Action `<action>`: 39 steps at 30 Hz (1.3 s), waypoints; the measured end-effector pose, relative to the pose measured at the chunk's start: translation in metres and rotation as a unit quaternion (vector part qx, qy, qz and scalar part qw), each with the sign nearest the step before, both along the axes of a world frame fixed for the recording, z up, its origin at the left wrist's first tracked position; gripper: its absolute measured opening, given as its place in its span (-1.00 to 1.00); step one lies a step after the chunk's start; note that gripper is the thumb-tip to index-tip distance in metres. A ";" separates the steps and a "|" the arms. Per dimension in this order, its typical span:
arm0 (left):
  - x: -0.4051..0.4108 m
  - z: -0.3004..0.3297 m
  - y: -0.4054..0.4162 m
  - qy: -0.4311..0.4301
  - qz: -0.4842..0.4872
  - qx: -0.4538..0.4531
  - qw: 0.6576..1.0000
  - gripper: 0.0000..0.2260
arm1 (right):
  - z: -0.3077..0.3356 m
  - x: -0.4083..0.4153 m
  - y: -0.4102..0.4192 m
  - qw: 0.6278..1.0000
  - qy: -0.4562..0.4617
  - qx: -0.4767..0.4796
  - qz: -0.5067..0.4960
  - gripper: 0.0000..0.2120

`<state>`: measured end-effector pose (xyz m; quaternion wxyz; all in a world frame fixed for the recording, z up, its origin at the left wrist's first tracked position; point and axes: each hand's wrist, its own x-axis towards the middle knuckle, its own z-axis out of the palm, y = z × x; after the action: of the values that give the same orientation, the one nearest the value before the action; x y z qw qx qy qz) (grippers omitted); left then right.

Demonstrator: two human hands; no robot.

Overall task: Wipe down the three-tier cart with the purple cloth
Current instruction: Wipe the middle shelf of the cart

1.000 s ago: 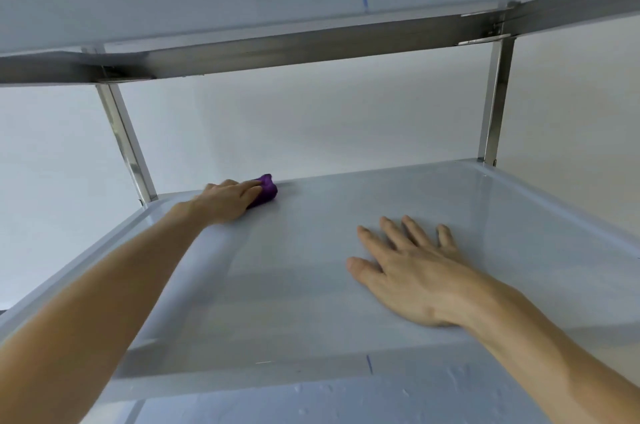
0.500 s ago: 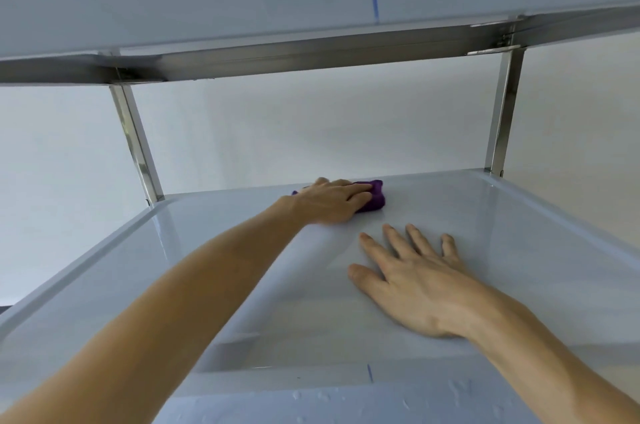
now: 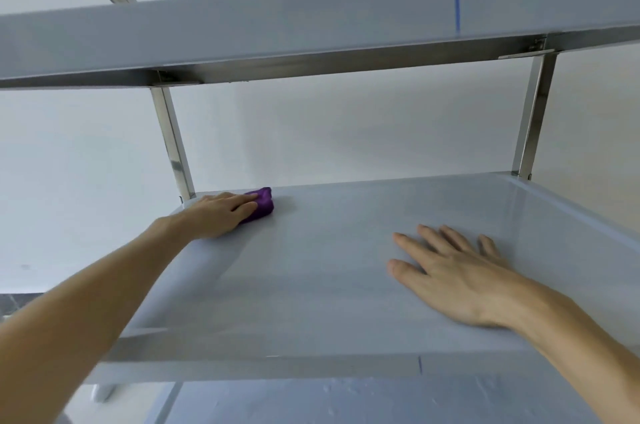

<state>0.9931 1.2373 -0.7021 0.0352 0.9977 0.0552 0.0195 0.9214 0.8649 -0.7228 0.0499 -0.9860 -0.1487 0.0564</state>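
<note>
A: Two hands are on the middle shelf (image 3: 346, 285). Where is the cloth (image 3: 260, 205)?

B: Left of the middle of the frame, in the shelf's far left corner. It sits under the left hand's (image 3: 221, 214) fingertips, bunched up. I can't tell if the fingers curl round it or just press on it.

A: And the right hand (image 3: 450, 276)?

B: Flat, fingers spread, holding nothing, well apart from the cloth.

A: Which way next?

B: Probably to the right. All the shelf lies that way.
</note>
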 end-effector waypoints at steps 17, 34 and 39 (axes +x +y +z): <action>-0.098 -0.003 -0.021 -0.014 -0.158 -0.076 0.984 -0.60 | 0.004 -0.014 0.093 0.992 0.001 0.026 0.127 -0.45; -0.012 -0.013 0.058 0.009 0.048 0.009 0.999 -0.55 | -0.005 0.003 0.097 0.993 -0.003 0.047 0.107 -0.51; -0.050 -0.011 0.031 0.007 -0.003 -0.011 1.000 -0.58 | -0.003 0.009 0.098 0.994 0.010 0.054 0.096 -0.50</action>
<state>0.9428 1.2683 -0.7134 0.0460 0.9975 0.0527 0.0113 0.9302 0.9632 -0.7258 0.0990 -0.9625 -0.2448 0.0625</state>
